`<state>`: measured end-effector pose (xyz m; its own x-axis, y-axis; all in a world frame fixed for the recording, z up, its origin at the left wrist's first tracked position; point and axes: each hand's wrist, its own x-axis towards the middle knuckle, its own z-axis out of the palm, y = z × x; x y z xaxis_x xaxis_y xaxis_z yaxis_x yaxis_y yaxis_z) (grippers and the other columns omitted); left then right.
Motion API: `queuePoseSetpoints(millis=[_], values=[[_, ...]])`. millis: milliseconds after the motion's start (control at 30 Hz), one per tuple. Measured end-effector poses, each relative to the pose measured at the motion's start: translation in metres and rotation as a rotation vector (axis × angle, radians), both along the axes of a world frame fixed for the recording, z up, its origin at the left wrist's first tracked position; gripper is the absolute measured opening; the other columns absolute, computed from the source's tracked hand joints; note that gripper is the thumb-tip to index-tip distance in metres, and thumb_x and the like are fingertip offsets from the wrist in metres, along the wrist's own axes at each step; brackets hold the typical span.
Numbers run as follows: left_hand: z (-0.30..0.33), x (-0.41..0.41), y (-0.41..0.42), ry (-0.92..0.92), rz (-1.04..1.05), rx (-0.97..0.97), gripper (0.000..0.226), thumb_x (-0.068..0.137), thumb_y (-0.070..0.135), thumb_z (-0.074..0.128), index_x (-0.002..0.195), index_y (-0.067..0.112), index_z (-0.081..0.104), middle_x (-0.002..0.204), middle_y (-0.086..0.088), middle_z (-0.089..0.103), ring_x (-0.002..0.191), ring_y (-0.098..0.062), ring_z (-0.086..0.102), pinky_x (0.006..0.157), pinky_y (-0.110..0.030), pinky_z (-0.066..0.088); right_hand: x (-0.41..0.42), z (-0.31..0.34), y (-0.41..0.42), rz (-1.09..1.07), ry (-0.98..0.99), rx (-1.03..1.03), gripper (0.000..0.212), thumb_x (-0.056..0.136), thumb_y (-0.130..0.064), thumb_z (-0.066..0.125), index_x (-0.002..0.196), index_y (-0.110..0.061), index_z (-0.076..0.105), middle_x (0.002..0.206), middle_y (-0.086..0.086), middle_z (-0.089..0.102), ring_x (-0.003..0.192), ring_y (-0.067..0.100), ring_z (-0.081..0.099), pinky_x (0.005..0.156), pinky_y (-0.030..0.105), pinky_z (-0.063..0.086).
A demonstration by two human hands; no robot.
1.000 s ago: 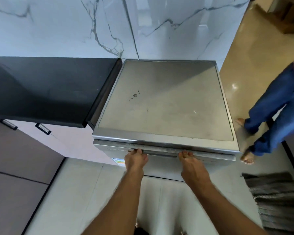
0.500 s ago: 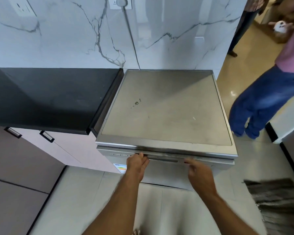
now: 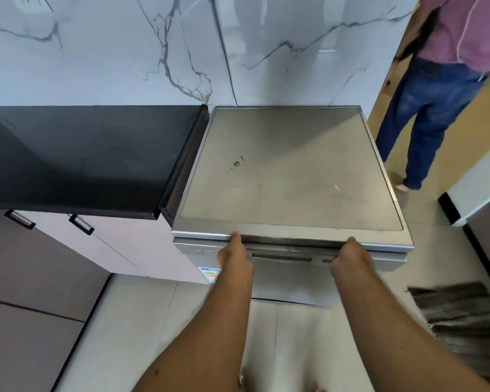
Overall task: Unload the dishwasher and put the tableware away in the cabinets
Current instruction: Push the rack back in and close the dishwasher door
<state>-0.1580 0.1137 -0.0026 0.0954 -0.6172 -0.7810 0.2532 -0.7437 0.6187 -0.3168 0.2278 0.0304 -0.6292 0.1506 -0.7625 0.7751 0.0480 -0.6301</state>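
Note:
A grey freestanding dishwasher (image 3: 292,176) stands against the marble wall, seen from above. Its door (image 3: 289,275) hangs just below the top's front edge, with a narrow dark gap along the door's upper edge. My left hand (image 3: 234,254) reaches to that upper edge left of the middle, fingers hooked over it. My right hand (image 3: 351,257) holds the same edge further right, fingers curled into the gap. No tableware is visible; the inside is hidden.
A black countertop (image 3: 82,157) adjoins the dishwasher on the left, over pale cabinet doors (image 3: 119,244) with dark handles. A person in blue jeans (image 3: 425,114) stands at the right on the floor. A striped mat (image 3: 464,321) lies at the lower right.
Both hands stayed on the door's top edge and have spread further apart. A dark gap now shows above the door. The person at the right walked farther off.

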Motion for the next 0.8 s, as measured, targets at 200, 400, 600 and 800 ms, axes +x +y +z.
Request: queuePoseSetpoints(millis=[200, 400, 600, 800], values=[[-0.028, -0.008, -0.020, -0.066, -0.093, 0.017, 0.064, 0.058, 0.057, 0.077, 0.097, 0.008, 0.059, 0.093, -0.014, 0.065, 0.088, -0.033, 0.062, 0.092, -0.043, 0.052, -0.008, -0.017, 0.001, 0.116, 0.095, -0.056, 0.033, 0.094, -0.019, 0.056, 0.123, -0.003, 0.053, 0.102, 0.011, 0.053, 0.089, 0.027, 0.050, 0.082, 0.038, 0.043], [-0.022, -0.014, -0.019, -0.169, 0.011, 0.072, 0.060, 0.054, 0.050, 0.089, 0.085, 0.007, 0.061, 0.080, -0.010, 0.065, 0.071, -0.030, 0.060, 0.087, -0.043, 0.056, -0.004, -0.030, -0.005, -0.198, -0.017, -0.149, 0.058, 0.084, -0.037, 0.073, 0.129, -0.004, 0.055, 0.128, 0.011, 0.057, 0.111, 0.026, 0.058, 0.091, 0.034, 0.044], [-0.013, -0.025, -0.022, -0.237, 0.054, 0.099, 0.076, 0.060, 0.063, 0.083, 0.094, 0.000, 0.059, 0.086, -0.008, 0.066, 0.086, -0.033, 0.066, 0.088, -0.044, 0.054, -0.012, -0.035, -0.020, -0.187, -0.057, -0.133, 0.050, 0.076, -0.034, 0.080, 0.116, -0.010, 0.062, 0.115, 0.001, 0.061, 0.096, 0.019, 0.061, 0.092, 0.032, 0.050], [-0.014, -0.024, -0.020, -0.041, -0.082, -0.035, 0.044, 0.095, 0.033, 0.056, 0.124, -0.001, 0.057, 0.124, -0.020, 0.062, 0.090, -0.022, 0.054, 0.082, -0.039, 0.050, -0.012, -0.051, -0.017, -0.231, -0.059, -0.189, 0.025, 0.075, -0.024, 0.083, 0.085, -0.014, 0.063, 0.098, -0.002, 0.066, 0.087, 0.016, 0.066, 0.081, 0.028, 0.052]])
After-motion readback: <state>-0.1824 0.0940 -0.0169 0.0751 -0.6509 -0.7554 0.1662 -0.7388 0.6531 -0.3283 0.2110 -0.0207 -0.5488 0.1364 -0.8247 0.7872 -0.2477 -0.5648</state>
